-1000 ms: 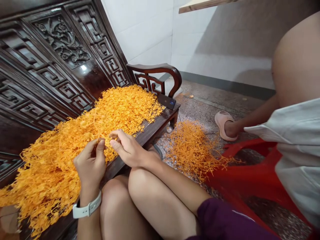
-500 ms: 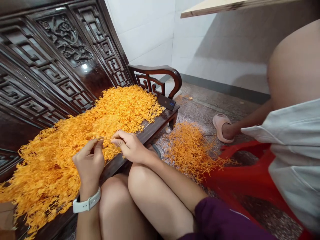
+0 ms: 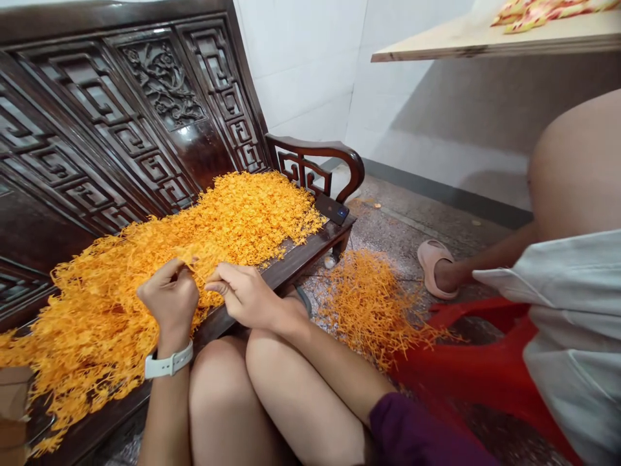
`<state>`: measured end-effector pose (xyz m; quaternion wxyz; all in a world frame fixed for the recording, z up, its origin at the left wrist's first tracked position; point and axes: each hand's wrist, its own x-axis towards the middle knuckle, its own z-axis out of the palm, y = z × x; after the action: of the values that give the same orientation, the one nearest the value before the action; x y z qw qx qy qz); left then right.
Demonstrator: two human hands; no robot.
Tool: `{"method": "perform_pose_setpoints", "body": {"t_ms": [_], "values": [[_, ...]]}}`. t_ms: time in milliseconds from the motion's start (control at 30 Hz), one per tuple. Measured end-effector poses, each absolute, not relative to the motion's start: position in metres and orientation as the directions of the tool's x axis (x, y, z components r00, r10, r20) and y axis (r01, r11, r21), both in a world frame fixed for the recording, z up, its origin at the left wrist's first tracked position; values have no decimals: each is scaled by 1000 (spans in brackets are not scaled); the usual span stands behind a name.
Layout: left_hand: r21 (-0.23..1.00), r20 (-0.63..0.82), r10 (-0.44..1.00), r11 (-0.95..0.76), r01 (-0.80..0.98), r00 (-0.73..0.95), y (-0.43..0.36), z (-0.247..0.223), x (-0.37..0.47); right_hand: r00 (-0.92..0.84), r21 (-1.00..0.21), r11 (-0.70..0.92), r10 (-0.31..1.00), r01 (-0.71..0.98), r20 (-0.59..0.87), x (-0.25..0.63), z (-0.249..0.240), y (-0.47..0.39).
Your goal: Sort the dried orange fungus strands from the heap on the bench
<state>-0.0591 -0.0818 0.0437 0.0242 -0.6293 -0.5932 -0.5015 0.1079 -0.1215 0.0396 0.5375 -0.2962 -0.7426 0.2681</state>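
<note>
Two hands are working at the near edge of a heap of orange plastic sprigs [image 3: 160, 259] on a carved wooden bench [image 3: 301, 255].
No writing is readable. The left hand [image 3: 169, 299] and right hand [image 3: 245, 296] are each pinching one sprig between their fingers [image 3: 216, 287], just above the heap; more sprigs are lying on the floor [image 3: 402, 226].

A home used as a small workshop. A carved dark wooden bench [image 3: 145, 129] stands by white tiled walls [image 3: 310, 71]. Orange plastic sprigs [image 3: 233, 213] heap its seat and the terrazzo floor [image 3: 402, 220]
</note>
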Motion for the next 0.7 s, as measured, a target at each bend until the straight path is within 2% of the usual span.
{"method": "perform_pose_setpoints", "body": {"t_ms": [100, 133, 200, 233, 300, 333, 367, 400, 433, 467, 500, 533, 567, 633, 667, 700], "values": [[606, 588, 743, -142, 783, -320, -67, 29, -94, -295, -682, 729, 664, 52, 687, 115, 49, -140], [656, 550, 726, -70, 751, -413, -62, 21, -110, -333, -674, 738, 631, -19, 700, 121, 55, -149], [816, 394, 698, 34, 577, -598, -56, 4, -141, -494, -675, 711, 522, -199, 695, 136, 69, -166], [871, 336, 709, 17, 490, -621, -54, -4, -153, -620, -692, 666, 425, -280, 660, 145, 76, -172], [926, 300, 718, -61, 373, -628, -53, -16, -163, -854, -748, 534, 88, -395, 513, 160, 87, -175], [932, 308, 739, -108, 346, -599, -53, -18, -162, -891, -789, 436, -75, -433, 448, 165, 91, -172], [932, 323, 748, -144, 333, -580, -55, -17, -158, -880, -824, 311, -139, -474, 454, 168, 93, -166], [930, 335, 754, -170, 325, -565, -57, -14, -153, -852, -834, 174, -87, -524, 517, 169, 94, -157], [929, 343, 757, -186, 320, -556, -59, -8, -147, -801, -804, 48, 71, -592, 594, 167, 93, -145], [930, 345, 756, -194, 312, -556, -60, -1, -141, -714, -739, -52, 311, -672, 627, 164, 91, -132], [933, 340, 756, -198, 301, -559, -61, 7, -136, -594, -660, -113, 566, -742, 571, 160, 89, -119], [937, 333, 761, -201, 286, -556, -62, 13, -131, -471, -591, -148, 763, -793, 442, 155, 86, -107], [940, 328, 770, -208, 270, -547, -62, 19, -126, -380, -539, -182, 881, -823, 283, 150, 83, -96], [939, 338, 787, -245, 241, -516, -63, 25, -117, -336, -461, -306, 942, -833, -17, 142, 78, -85], [933, 358, 792, -276, 233, -495, -64, 27, -112, -359, -436, -367, 927, -821, -105, 140, 75, -85], [921, 389, 791, -316, 230, -473, -66, 28, -106, -395, -439, -407, 910, -801, -124, 139, 72, -88]]}}
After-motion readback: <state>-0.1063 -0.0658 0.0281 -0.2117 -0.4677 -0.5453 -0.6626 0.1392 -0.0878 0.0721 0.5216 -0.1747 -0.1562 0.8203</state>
